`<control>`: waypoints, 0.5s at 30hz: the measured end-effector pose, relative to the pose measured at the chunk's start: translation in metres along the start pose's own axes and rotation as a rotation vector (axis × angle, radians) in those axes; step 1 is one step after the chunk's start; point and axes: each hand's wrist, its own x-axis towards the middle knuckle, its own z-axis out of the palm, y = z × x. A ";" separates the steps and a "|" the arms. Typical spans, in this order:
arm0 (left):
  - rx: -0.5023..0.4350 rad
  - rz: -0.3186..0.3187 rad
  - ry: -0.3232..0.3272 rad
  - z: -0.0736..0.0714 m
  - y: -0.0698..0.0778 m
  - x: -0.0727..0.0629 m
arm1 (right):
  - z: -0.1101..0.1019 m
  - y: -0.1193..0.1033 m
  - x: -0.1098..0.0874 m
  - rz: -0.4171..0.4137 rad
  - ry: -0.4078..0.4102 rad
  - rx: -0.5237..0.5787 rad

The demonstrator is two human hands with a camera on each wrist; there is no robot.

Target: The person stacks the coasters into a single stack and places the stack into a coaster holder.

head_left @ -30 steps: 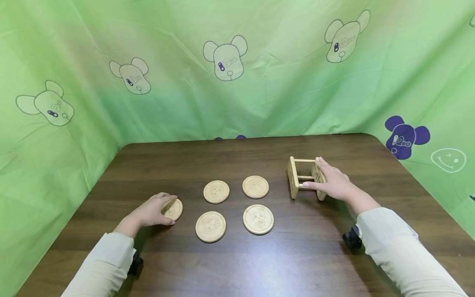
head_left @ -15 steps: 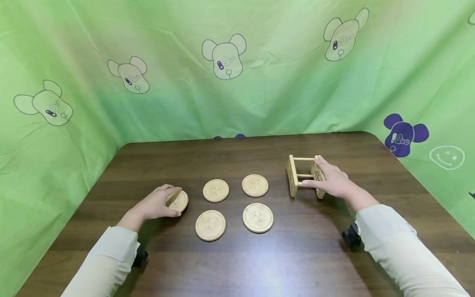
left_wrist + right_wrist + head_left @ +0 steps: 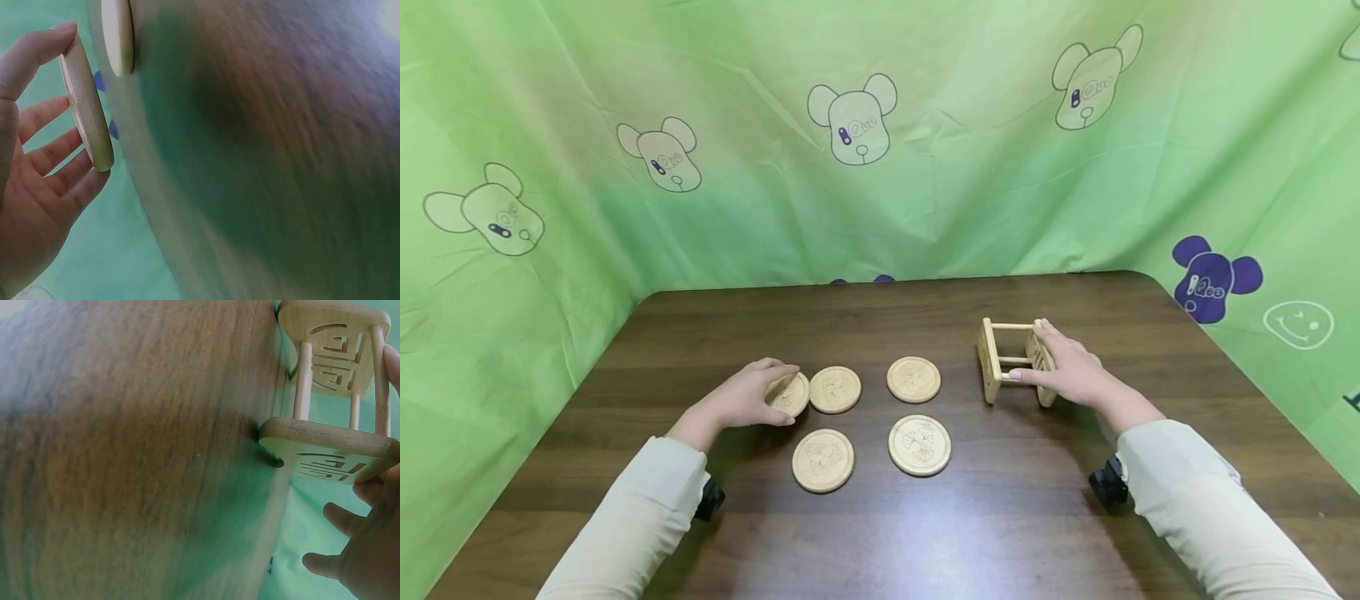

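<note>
A round wooden coaster (image 3: 792,395) with an engraved flower pattern is between the thumb and fingers of my left hand (image 3: 737,402). In the left wrist view the held coaster (image 3: 87,106) shows edge-on and is raised off the tabletop. Just right of it in the head view is another coaster (image 3: 836,389). My right hand (image 3: 1075,373) holds the right side of a small wooden coaster rack (image 3: 988,367), its thumb by a front bar. Cut-out panels joined by rods form the rack (image 3: 328,434), standing on the table; no coaster is seen in it.
More coasters lie flat on the brown table (image 3: 865,542): one in front (image 3: 823,461), one to the back right (image 3: 913,379), and one to the front right (image 3: 920,445). A green curtain (image 3: 955,192) with bear prints hangs behind and along both sides.
My left hand has picked up the leftmost coaster and carried it right, up beside the back-left coaster. The right hand and the rack have stayed in place.
</note>
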 end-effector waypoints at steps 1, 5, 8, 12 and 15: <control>0.001 0.007 -0.001 0.000 0.001 0.002 | 0.000 0.000 0.000 0.001 0.000 0.000; 0.003 0.032 -0.007 0.001 0.003 0.011 | 0.000 0.000 0.000 0.004 -0.007 -0.001; 0.005 0.046 -0.014 0.001 0.006 0.017 | -0.001 -0.002 0.001 0.008 -0.011 0.007; 0.010 0.056 -0.028 0.001 0.010 0.024 | -0.002 -0.004 0.000 0.012 -0.012 0.011; 0.010 0.061 -0.034 0.002 0.013 0.028 | -0.002 -0.004 -0.001 0.014 -0.012 0.005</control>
